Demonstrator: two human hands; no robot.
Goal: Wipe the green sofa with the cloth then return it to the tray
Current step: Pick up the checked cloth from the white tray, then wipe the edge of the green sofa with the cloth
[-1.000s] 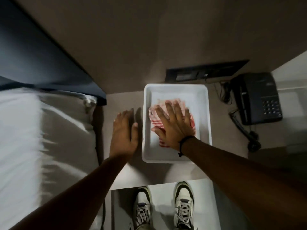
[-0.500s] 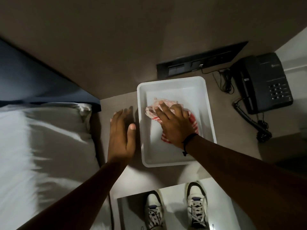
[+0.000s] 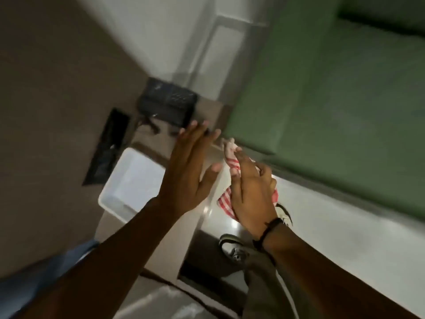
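My right hand (image 3: 250, 192) grips the red-and-white checked cloth (image 3: 226, 202), held in the air right of the white tray (image 3: 128, 180). One end of the cloth (image 3: 230, 147) sticks out past my fingertips, toward the green sofa (image 3: 333, 100). The sofa fills the upper right of the view. My left hand (image 3: 186, 173) hovers flat with fingers spread over the tray's right side and holds nothing. The tray holds nothing that I can see. The picture is blurred by head motion.
A black telephone (image 3: 167, 100) with its cord sits on the brown table beyond the tray. A black panel (image 3: 108, 143) lies left of the tray. My shoes (image 3: 232, 247) stand on the pale floor between table and sofa.
My right hand has lifted the cloth out of the tray and carried it right. My left hand has risen off the table. The view has swung right, bringing the green sofa in.
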